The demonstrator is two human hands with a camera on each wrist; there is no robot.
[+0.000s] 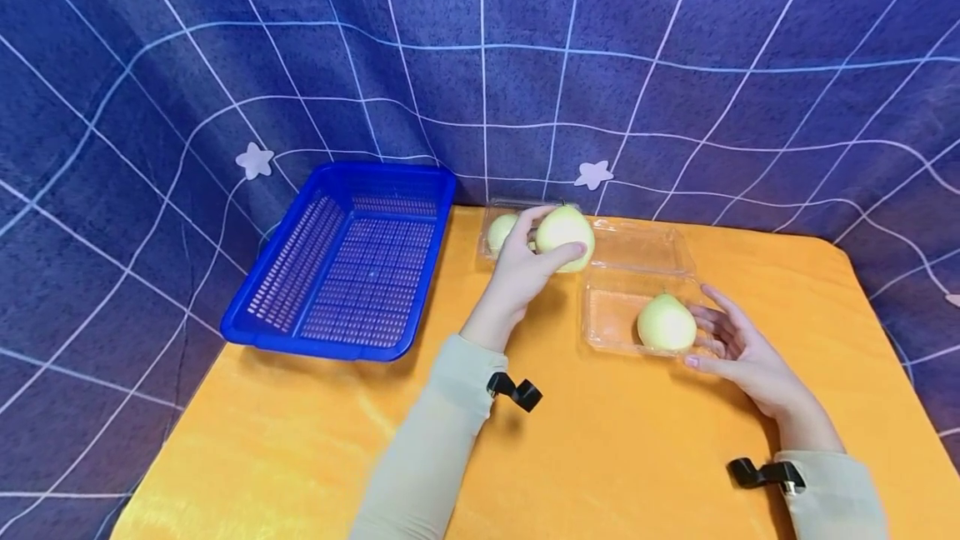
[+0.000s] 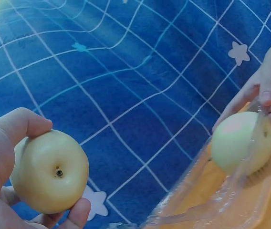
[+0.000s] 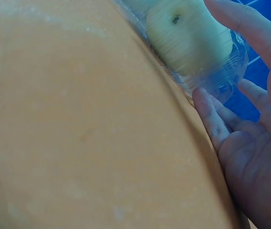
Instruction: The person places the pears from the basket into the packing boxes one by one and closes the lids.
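Observation:
My left hand (image 1: 517, 269) holds a round, pale yellow-green pear (image 1: 566, 232) by its sides, raised above the table. In the left wrist view the dark blossom end of this held pear (image 2: 49, 171) faces the camera. A second pear (image 1: 666, 325) sits at the right end of a clear plastic clamshell box (image 1: 611, 322), whose lid (image 1: 637, 247) lies folded back. Beside that end is my right hand (image 1: 742, 357), fingers loosely spread and close to the box wall; whether they touch it I cannot tell. Partly behind my left hand, a third pear (image 1: 501, 233) lies in another clear box (image 1: 486, 258).
A blue slotted plastic basket (image 1: 315, 346) stands on the left of the table, with nothing in it. An orange cloth (image 1: 600, 457) covers the table. Behind and at the sides hangs a blue curtain (image 1: 525, 82) with white lines and stars.

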